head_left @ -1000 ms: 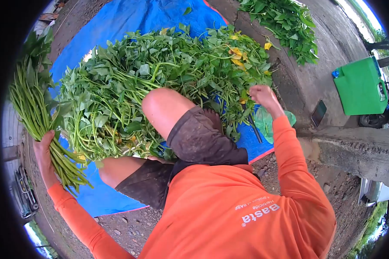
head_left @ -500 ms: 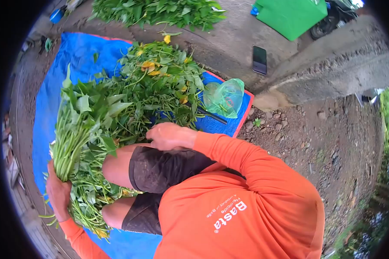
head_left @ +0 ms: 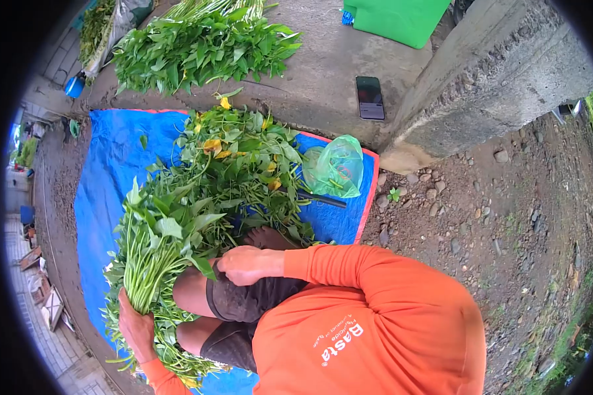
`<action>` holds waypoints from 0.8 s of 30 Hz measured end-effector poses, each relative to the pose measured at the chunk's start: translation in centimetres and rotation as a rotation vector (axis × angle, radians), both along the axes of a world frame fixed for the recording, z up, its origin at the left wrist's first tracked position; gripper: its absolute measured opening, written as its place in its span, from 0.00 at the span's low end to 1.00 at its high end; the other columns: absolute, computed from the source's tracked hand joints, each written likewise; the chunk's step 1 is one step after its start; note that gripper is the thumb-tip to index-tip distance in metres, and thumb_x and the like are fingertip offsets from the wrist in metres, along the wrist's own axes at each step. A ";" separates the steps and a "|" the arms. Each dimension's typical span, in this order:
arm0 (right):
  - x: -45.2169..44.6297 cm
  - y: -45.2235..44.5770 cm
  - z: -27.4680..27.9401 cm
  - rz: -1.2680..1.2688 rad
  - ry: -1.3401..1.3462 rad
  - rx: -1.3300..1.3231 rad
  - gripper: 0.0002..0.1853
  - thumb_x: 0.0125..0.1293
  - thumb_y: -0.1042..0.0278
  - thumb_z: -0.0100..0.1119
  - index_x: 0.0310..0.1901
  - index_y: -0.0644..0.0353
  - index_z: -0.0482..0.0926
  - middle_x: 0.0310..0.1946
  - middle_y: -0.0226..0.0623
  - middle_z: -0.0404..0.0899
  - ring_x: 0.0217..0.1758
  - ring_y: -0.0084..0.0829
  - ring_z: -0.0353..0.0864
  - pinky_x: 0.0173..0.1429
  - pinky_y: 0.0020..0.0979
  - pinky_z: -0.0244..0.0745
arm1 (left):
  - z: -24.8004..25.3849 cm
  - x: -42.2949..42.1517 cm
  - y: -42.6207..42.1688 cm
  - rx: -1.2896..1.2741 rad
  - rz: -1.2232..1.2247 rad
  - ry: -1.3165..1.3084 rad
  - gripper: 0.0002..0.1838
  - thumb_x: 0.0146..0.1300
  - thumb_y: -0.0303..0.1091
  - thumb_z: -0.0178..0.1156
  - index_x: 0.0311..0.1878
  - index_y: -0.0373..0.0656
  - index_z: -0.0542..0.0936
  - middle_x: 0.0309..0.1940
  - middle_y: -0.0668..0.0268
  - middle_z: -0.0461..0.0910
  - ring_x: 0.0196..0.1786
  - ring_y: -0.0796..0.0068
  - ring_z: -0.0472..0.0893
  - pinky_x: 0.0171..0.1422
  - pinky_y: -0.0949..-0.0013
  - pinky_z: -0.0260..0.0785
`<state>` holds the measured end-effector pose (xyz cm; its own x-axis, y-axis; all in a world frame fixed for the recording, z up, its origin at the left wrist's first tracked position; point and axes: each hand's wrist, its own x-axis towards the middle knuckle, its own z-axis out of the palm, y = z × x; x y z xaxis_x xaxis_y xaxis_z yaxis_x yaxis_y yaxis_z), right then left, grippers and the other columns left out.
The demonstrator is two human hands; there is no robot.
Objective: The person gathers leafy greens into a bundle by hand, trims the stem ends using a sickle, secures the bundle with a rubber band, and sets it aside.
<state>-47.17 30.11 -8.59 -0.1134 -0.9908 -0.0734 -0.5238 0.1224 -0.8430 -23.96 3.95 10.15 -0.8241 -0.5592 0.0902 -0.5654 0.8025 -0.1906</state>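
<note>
My left hand (head_left: 136, 324) is closed around the lower stems of a bunch of leafy greens (head_left: 155, 253), whose long pale stems lead up to broad pointed leaves. Close to my upper knee, my right hand (head_left: 245, 264) has its fingers curled together; whether they pinch something is hidden. A leaf of the bunch reaches near those fingertips. In front of my legs a heap of loose greens (head_left: 244, 155), with some yellow leaves, lies on a blue tarp (head_left: 122, 148). More cut stems lie under my left hand and around my knees.
Beyond the tarp, a pile of greens (head_left: 204, 56) sits on concrete. A green plastic bag (head_left: 336, 168) and a dark rod (head_left: 323, 199) rest on the tarp's corner. A phone (head_left: 369, 99), a green container (head_left: 398, 20) and a concrete post (head_left: 474, 85) stand nearby.
The view has shifted, showing more of the far pile. My left hand, still around the stems, has come nearer my knees with the bunch. My right hand stays closed near the upper knee.
</note>
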 end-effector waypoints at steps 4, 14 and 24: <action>1.6 -1.1 2.2 0.091 0.026 -0.167 0.15 0.58 0.71 0.63 0.44 0.70 0.89 0.42 0.56 0.92 0.47 0.60 0.92 0.50 0.53 0.87 | -0.2 1.7 1.5 -0.065 0.075 0.005 0.49 0.54 0.19 0.72 0.81 0.46 0.65 0.58 0.41 0.86 0.57 0.31 0.85 0.58 0.39 0.77; 9.6 -5.7 13.1 0.357 -0.457 -0.654 0.12 0.59 0.66 0.64 0.34 0.70 0.87 0.31 0.58 0.86 0.38 0.58 0.88 0.45 0.55 0.81 | -3.6 7.8 6.7 0.113 -0.109 0.312 0.40 0.64 0.34 0.74 0.79 0.44 0.72 0.67 0.44 0.83 0.65 0.39 0.84 0.65 0.46 0.79; 13.6 -8.8 9.0 0.105 0.253 -0.797 0.11 0.69 0.57 0.68 0.38 0.56 0.86 0.38 0.40 0.83 0.46 0.46 0.84 0.54 0.47 0.79 | -9.6 11.0 16.2 -0.115 0.063 0.212 0.31 0.59 0.31 0.70 0.68 0.40 0.76 0.57 0.54 0.82 0.52 0.46 0.82 0.57 0.43 0.75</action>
